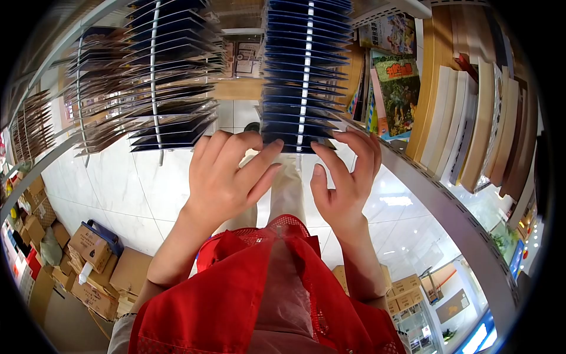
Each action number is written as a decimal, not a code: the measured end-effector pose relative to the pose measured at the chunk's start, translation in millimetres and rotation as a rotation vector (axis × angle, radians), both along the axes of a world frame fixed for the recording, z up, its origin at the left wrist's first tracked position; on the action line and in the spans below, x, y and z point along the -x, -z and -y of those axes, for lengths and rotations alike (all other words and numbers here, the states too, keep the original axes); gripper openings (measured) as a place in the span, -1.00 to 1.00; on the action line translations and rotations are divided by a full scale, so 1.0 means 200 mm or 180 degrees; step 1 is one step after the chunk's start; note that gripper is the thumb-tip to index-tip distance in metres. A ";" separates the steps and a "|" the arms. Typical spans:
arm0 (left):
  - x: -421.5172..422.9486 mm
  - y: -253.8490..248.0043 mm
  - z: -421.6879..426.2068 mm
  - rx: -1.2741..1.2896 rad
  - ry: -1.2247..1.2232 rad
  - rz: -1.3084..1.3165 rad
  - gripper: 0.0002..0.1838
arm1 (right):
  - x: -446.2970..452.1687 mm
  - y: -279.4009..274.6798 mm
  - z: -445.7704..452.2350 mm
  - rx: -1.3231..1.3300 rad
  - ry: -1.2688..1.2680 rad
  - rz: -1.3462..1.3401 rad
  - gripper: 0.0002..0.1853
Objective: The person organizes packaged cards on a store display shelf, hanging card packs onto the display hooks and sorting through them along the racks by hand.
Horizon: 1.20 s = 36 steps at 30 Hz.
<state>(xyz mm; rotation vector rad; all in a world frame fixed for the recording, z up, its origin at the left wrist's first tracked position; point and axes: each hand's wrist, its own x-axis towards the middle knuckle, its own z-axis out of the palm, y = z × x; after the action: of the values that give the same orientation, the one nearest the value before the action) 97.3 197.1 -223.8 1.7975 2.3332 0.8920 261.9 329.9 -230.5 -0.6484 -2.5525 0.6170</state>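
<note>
A long row of dark blue flat packs (283, 127) hangs one behind another on a white rod (305, 76). My left hand (227, 171) is at the near left corner of the row, its index fingertip on or just over the nearest pack. At the near right corner is my right hand (348, 177), index fingertip at that pack's edge. Both thumbs sit apart from the index fingers, below the pack's front edge, and the fingers are curved and spread. Whether the fingertips press on the pack, I cannot tell.
More rows of flat packs (177, 88) hang on rods at the left. Books (466, 124) stand on a shelf at the right, near a green picture book (396, 94). Cardboard boxes (91, 248) are piled lower left. A grey metal shelf upright (436, 206) slants down the right.
</note>
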 end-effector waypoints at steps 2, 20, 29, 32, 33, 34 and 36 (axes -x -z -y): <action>0.00 -0.01 0.00 0.0020 0.0012 0.0043 -0.61 | 0.00 0.00 0.00 -0.0013 -0.0009 -0.0005 -0.68; 0.01 0.01 0.00 0.0075 -0.0013 0.0077 -0.60 | 0.01 0.00 -0.02 -0.0030 -0.0011 0.0118 -0.62; 0.03 0.01 -0.04 0.0013 -0.0089 0.0036 -0.52 | 0.04 0.00 -0.03 0.0006 0.0130 0.0170 -0.60; 0.02 0.02 -0.04 0.0035 -0.0090 0.0038 -0.52 | 0.04 -0.02 -0.04 -0.0022 -0.0013 0.0295 -0.61; 0.02 0.02 -0.04 0.0052 -0.0089 0.0043 -0.52 | 0.04 -0.02 -0.05 -0.0032 -0.0020 0.0285 -0.61; 0.02 0.02 -0.04 0.0054 -0.0086 0.0048 -0.52 | 0.04 -0.02 -0.05 -0.0042 -0.0027 0.0275 -0.61; 0.01 0.02 -0.03 0.0059 -0.0081 0.0060 -0.52 | 0.03 -0.02 -0.04 -0.0027 0.0002 0.0248 -0.62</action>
<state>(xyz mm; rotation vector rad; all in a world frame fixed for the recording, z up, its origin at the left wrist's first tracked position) 95.2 202.1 -228.5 1.7484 2.3502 0.8836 255.3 338.7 -226.3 -0.6828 -2.6254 0.5913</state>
